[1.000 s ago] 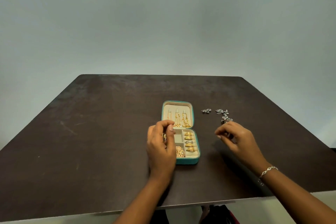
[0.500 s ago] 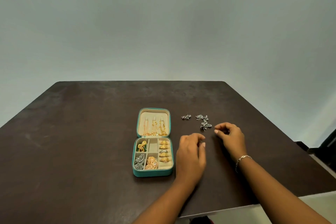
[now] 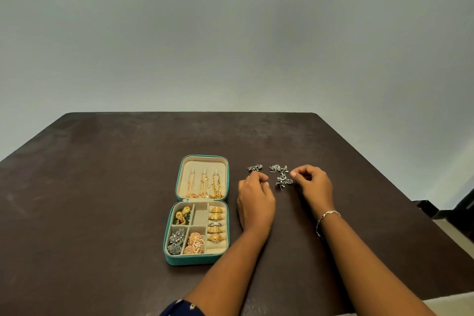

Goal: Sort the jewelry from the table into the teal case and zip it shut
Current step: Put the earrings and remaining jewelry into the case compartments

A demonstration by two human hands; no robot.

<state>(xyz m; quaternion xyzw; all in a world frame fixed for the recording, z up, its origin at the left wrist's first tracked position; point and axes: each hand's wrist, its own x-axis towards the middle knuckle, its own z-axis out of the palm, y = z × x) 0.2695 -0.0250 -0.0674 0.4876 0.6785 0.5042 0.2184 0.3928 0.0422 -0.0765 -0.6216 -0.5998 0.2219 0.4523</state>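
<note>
Teal case: lies open on the table left of both hands, with most compartments filled and gold chains in its lid. Left hand and right hand: fingers curled, tips at the loose silver pieces; whether either pinches anything cannot be told. Silver earring and silver cluster, just beyond: judged mid-sort at pickup, next needing a fine pinch and a carry left to a free compartment.
</note>
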